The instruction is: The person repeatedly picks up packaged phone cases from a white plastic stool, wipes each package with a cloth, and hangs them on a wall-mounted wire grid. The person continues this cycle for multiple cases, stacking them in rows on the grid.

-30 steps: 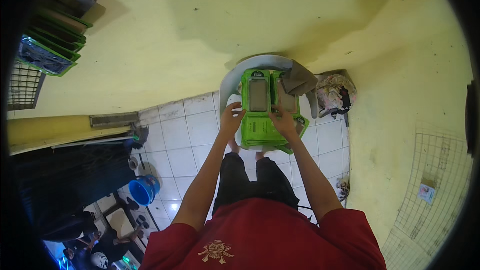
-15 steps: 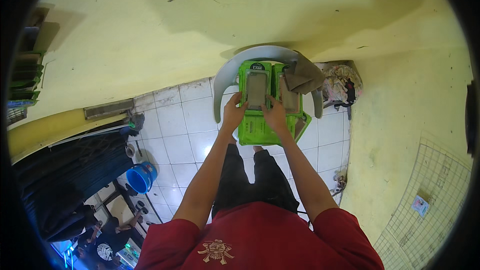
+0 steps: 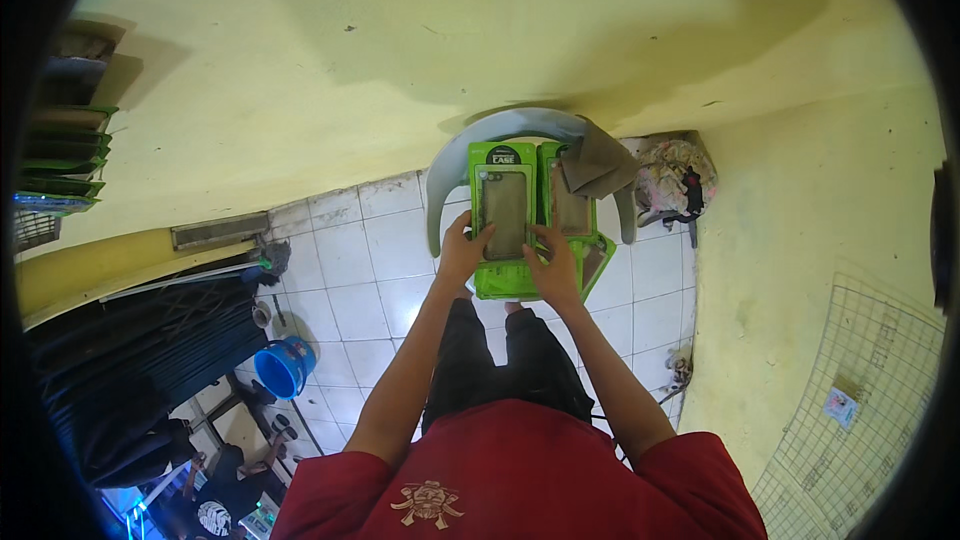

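Observation:
A green phone case package (image 3: 506,208) with a see-through window and a phone case inside is held by its near corners. My left hand (image 3: 462,254) grips its left edge, fingers closed on it. On its right edge, my right hand (image 3: 556,268) closes with thumb and fingers. Under and beside it lie other green packages (image 3: 500,288), stacked on a grey plastic chair (image 3: 478,133). A second phone case package (image 3: 572,210) sits just right of the held one. Over its upper part lies a folded brown cloth (image 3: 598,165).
A bundle of patterned fabric (image 3: 678,175) is in the wall corner right of the chair. At left stand a blue bucket (image 3: 285,367) and a dark shutter (image 3: 150,340). More green packages (image 3: 65,160) hang on the left wall. A wire grid (image 3: 850,400) leans right. Another person (image 3: 235,495) is at lower left.
The held package has come up off the stack and nearer to me, so it looks larger and covers more of the green packages below. Both hands moved with it.

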Demonstrator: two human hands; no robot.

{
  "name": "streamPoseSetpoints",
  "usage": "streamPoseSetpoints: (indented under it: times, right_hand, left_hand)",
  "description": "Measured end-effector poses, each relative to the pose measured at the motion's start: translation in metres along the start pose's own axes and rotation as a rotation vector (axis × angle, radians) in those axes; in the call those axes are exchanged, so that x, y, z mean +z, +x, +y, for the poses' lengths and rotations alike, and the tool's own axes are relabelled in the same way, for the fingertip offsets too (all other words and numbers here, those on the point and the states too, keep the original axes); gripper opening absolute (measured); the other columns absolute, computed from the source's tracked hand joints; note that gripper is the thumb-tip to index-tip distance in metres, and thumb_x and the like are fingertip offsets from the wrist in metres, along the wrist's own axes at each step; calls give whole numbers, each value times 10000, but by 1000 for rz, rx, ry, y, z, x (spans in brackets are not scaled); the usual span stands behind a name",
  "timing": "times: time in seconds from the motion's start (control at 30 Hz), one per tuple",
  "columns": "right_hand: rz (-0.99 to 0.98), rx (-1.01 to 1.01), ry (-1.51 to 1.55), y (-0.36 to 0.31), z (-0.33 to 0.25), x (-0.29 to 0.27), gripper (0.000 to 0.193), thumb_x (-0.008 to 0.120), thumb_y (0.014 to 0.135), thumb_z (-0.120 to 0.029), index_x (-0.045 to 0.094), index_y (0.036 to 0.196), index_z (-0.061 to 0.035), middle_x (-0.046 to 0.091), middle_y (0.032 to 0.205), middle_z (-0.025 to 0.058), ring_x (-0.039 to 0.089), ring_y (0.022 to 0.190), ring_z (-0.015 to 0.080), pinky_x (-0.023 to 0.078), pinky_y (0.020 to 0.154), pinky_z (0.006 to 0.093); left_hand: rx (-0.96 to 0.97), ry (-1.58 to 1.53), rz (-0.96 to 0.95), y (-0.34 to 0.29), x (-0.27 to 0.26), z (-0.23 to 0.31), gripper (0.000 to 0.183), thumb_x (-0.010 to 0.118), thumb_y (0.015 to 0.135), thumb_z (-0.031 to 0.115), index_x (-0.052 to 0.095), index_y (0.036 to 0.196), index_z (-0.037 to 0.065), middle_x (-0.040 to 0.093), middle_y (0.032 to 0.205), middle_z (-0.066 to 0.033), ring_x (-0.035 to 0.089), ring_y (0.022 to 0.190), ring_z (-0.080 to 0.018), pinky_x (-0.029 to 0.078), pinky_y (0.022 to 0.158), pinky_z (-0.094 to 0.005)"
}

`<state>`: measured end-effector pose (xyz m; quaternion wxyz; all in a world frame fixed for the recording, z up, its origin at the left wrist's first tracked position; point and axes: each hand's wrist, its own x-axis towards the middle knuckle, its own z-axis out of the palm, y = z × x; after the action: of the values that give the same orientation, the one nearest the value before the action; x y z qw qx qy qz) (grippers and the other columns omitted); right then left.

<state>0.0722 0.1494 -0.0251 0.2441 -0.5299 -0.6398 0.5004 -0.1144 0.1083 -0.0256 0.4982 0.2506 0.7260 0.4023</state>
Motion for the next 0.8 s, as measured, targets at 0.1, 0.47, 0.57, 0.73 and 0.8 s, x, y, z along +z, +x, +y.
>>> streamPoseSetpoints:
  times: [0.1, 0.47, 0.57, 0.73, 0.8]
  right_hand:
    - [61, 73, 35, 11, 5, -20, 388, 684, 898, -168, 611, 1261, -53, 622, 1215, 149, 632, 1105, 261, 520, 910, 352]
    - [273, 286, -142, 136, 103, -75, 417, 684, 879, -301, 685, 1179, -11, 696, 1068, 215, 649, 1001, 374, 494, 895, 425]
    - [327, 199, -164, 138, 100, -82, 387, 689, 875, -301, 709, 1116, 2, 702, 1078, 207, 659, 990, 369, 497, 886, 414]
    - [464, 138, -27, 133, 54, -104, 320, 687, 877, -243, 720, 1065, 14, 691, 1099, 207, 653, 1018, 345, 496, 887, 412]
    - [525, 44, -10, 124, 21, -117, 297, 687, 880, -225, 720, 1051, 16, 691, 1091, 205, 650, 1014, 337, 494, 885, 414]
  left_hand:
    - [71, -116, -39, -8, -5, 17, 387, 687, 899, 133, 591, 1240, -21, 674, 1091, -125, 635, 954, -163, 514, 799, -310]
    - [90, -336, -87, -43, -18, 83, 382, 661, 923, 57, 555, 1284, -12, 644, 1134, -65, 567, 1052, -137, 457, 943, -304]
    - [106, -344, -102, -50, -20, 87, 391, 659, 924, 55, 547, 1292, -14, 642, 1141, -68, 565, 1061, -137, 452, 954, -305]
    - [184, -295, -75, -67, -22, 95, 374, 634, 933, 72, 546, 1282, -27, 644, 1160, -110, 594, 1056, -162, 480, 933, -318]
    - [188, -303, -95, -77, -23, 101, 373, 632, 935, 81, 544, 1280, -30, 639, 1163, -112, 588, 1059, -158, 480, 924, -317]
